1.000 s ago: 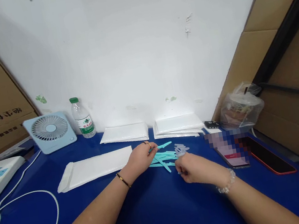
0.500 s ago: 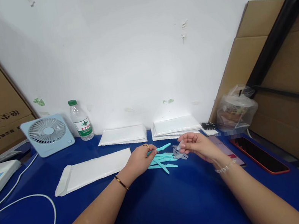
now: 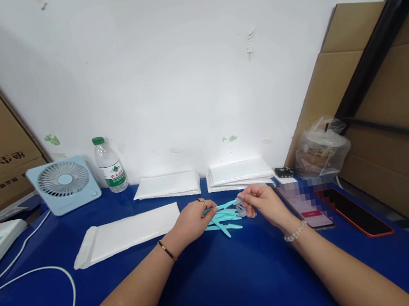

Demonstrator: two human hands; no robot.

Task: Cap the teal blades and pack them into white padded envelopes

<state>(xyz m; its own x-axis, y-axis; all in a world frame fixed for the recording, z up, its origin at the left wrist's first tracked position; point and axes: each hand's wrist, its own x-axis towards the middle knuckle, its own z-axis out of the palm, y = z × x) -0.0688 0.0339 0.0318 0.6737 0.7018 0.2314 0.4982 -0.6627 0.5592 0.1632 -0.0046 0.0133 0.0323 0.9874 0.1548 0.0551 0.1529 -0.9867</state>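
Note:
My left hand (image 3: pixel 192 219) pinches one teal plastic stick (image 3: pixel 225 205) by its near end and holds it just above a loose pile of teal sticks (image 3: pixel 224 221) on the blue table (image 3: pixel 226 276). Close to the stick's far tip, my right hand (image 3: pixel 261 203) has its fingers closed on a small pale grey cap (image 3: pixel 241 198). A few more grey caps (image 3: pixel 240 209) lie under that hand beside the pile. Both hands meet at the table's middle.
A long white padded envelope (image 3: pixel 126 234) lies left of the hands; two stacks of envelopes (image 3: pixel 203 178) sit by the wall. A fan (image 3: pixel 64 184), water bottle (image 3: pixel 109 164) and white cable (image 3: pixel 25 279) are at left. Two phones (image 3: pixel 333 207) and a bagged drink (image 3: pixel 321 151) are at right.
My right hand rose from the table near the caps, picked up a grey cap and came in toward the tip of the teal stick. My left hand stayed nearly still.

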